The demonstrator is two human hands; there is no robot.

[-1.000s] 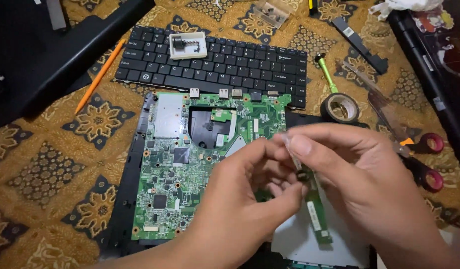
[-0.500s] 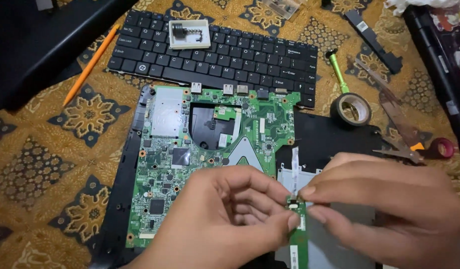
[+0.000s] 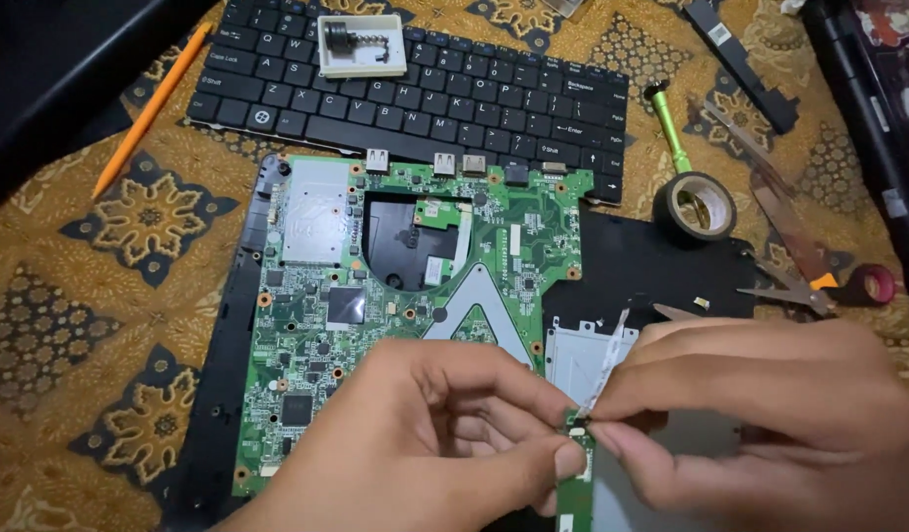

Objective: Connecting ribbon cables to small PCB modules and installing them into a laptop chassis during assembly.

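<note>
A green laptop motherboard [image 3: 395,296] lies in a black base shell [image 3: 651,271] on a patterned cloth. In front of it my left hand [image 3: 425,443] pinches the top end of a small narrow green circuit board [image 3: 575,483]. My right hand [image 3: 770,414] pinches a thin white ribbon cable [image 3: 605,369] right at that board's upper end, where the cable meets its connector. The cable runs up and to the right from the fingertips. Both hands touch at the fingertips over a silver metal plate [image 3: 572,355].
A black keyboard [image 3: 415,94] lies behind the motherboard with a small white tray of screws [image 3: 361,44] on it. An orange pencil [image 3: 149,108] is at the left. A roll of black tape [image 3: 695,205], a green-handled tool [image 3: 666,123] and scissors [image 3: 799,256] sit at the right.
Both hands have come lower and closer to the near edge with the small board and cable. The view has shifted down, so the keyboard sits higher in frame.
</note>
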